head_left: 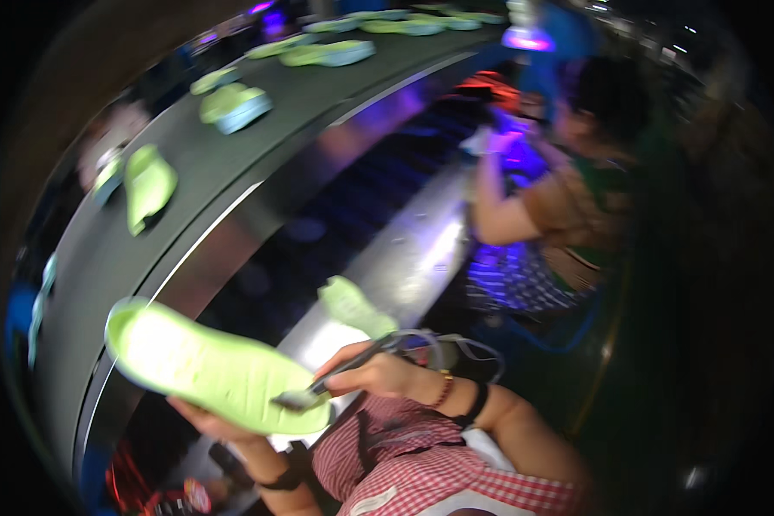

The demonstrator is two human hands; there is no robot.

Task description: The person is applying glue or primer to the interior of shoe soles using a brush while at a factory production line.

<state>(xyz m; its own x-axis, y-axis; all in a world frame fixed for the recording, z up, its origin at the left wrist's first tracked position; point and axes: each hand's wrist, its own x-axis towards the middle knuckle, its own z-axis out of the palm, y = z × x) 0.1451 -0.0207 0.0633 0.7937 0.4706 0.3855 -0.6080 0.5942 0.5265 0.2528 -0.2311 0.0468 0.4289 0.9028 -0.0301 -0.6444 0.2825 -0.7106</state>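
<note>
Two hands are at work in my head view. My left hand (205, 419) comes up from below and cups the underside of a lime-green shoe sole (211, 365), fingers curled around its lower edge and clamped on it, so the sole is held off my lap with its broad face tilted up toward me. My right hand (378, 371) reaches in from the right with the fingers closed tight around the handle of a dark brush (322, 385); the brush head touches the sole near its right end. A thin grey cord (456, 344) loops just behind that wrist.

Beyond my hands, a second green sole (355, 307) lies on the shiny metal ledge (421, 249). Left of the ledge, a dark conveyor belt (224, 163) curves away, carrying more green soles (149, 182) spaced well apart. On the right, another person (576, 198) in a brown and green top leans over the ledge under violet light; I cannot tell what their hands hold.
</note>
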